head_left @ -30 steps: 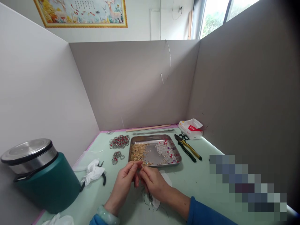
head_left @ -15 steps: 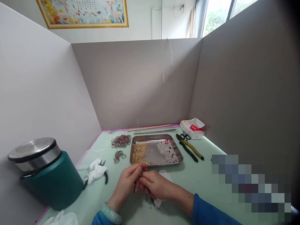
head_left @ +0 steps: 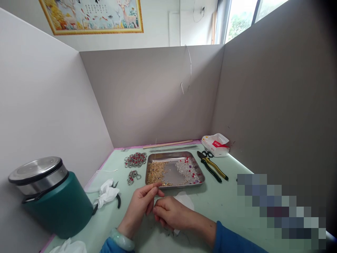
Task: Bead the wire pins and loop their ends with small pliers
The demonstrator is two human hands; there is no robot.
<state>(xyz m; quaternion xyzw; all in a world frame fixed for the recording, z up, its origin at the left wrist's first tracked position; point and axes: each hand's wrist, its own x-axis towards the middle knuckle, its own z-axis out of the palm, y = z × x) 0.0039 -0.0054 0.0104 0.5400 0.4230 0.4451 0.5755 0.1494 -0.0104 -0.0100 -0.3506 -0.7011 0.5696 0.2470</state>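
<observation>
My left hand (head_left: 141, 205), with a pale green bangle (head_left: 122, 239) at the wrist, is closed in a pinch just in front of the metal tray (head_left: 176, 185). Close beside it, my right hand (head_left: 171, 210) has its fingers pressed together. Whatever the fingertips hold is too small to make out; a thin wire (head_left: 156, 141) stands up faintly behind the left fingers. Gold beads (head_left: 157, 171) fill the left side of the tray, and clear and red beads (head_left: 187, 170) lie on the right. White tissue (head_left: 185, 200) lies behind my right hand.
Red-beaded chains (head_left: 135, 160) lie left of the tray. Yellow-and-black pliers (head_left: 212, 167), scissors (head_left: 207, 154) and a tissue pack (head_left: 216, 144) are on the right. A green container (head_left: 63, 203) and tissue-wrapped pliers (head_left: 107, 192) stand left. Grey panels surround the table.
My hands have moved slightly apart, with a small gap now between the fingertips. My right hand is a little lower and further left. The view has shifted slightly.
</observation>
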